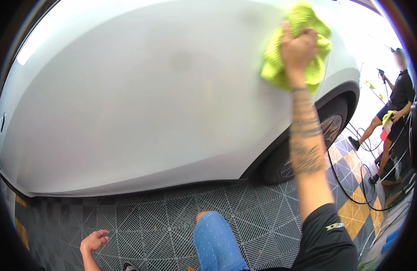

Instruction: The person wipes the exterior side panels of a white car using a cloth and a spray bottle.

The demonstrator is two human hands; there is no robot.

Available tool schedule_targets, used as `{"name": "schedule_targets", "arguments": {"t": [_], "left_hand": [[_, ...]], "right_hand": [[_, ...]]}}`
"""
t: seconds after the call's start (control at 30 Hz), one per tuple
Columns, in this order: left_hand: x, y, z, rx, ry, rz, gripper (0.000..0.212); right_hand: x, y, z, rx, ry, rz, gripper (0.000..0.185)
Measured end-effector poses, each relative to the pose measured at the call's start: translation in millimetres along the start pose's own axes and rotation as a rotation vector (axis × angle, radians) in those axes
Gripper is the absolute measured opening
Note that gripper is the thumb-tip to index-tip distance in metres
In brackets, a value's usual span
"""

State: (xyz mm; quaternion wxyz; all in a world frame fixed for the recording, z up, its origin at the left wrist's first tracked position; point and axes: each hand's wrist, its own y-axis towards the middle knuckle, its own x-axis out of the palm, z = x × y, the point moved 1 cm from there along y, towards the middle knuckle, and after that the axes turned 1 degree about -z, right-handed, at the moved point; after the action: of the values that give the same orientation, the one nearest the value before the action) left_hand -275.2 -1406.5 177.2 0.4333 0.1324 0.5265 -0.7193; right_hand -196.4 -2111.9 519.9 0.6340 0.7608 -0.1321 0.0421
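Observation:
Pressed against the silver-white car body panel point(144, 111) is a bright yellow-green microfiber towel point(305, 20). My right hand point(298, 50) grips the bunched cloth high on the panel, above the black-trimmed wheel arch; the hand is slightly blurred. Below the panel, my left hand point(94, 240) hangs over the floor with loosely bent fingers and holds nothing. The car's wheel point(332, 128) is partly hidden behind my right forearm.
Grey interlocking floor tiles point(144, 220) lie under me, with yellow ones point(355, 213) to the right. A black hose point(344, 196) loops over the floor near the wheel. Farther right stands a person point(399, 91) with a spray gun point(381, 71) and a yellow-green cloth point(387, 117).

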Motion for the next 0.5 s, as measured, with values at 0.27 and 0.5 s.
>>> {"name": "schedule_targets", "arguments": {"t": [0.27, 0.5], "left_hand": [[9.3, 1.9, -17.9, 0.015, -0.028, -0.022, 0.044], [16.0, 13.1, -12.9, 0.119, -0.066, 0.004, 0.044]], "right_hand": [[-52.7, -40.3, -66.0, -0.79, 0.29, -0.295, 0.041], [-41.7, -116.5, -146.3, -0.722, 0.147, -0.239, 0.045]]}}
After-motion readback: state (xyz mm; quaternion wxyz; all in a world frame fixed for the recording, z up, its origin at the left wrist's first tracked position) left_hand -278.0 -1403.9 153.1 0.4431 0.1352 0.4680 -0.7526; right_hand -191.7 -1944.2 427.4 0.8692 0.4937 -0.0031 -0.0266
